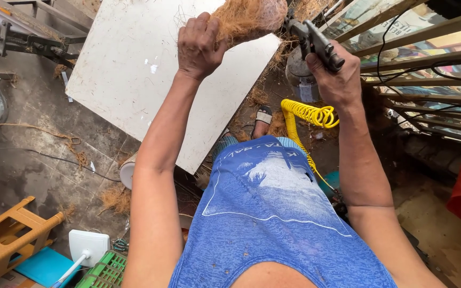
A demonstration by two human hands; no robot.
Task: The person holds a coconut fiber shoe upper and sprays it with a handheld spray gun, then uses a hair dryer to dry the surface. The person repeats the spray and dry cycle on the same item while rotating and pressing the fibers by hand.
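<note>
**Above the white table: fibre in one hand, air tool in the other**

At the top edge of the view, the mass of brown coir fibre [249, 18] is cut off by the frame, so its full shape cannot be made out. The front of the dark metal air tool [316, 42] disappears behind the fibre, and whether its tip touches the fibre cannot be told. The person's legs are hidden under a blue shirt [273, 208]; only one sandalled foot [263, 120] shows beyond it.

The left hand [199, 47] is raised over the white table [134, 80], fingers curled fully closed around the lower edge of the fibre. The right hand [336, 74] is wrapped tight around the grip of the air tool, held just beside the fibre. A coiled yellow hose [308, 114] hangs below that hand and runs down past the shirt.

On the floor at lower left stand an orange plastic stool [9, 240] and a green crate [105, 272], the crate partly cut off by the bottom edge.
</note>
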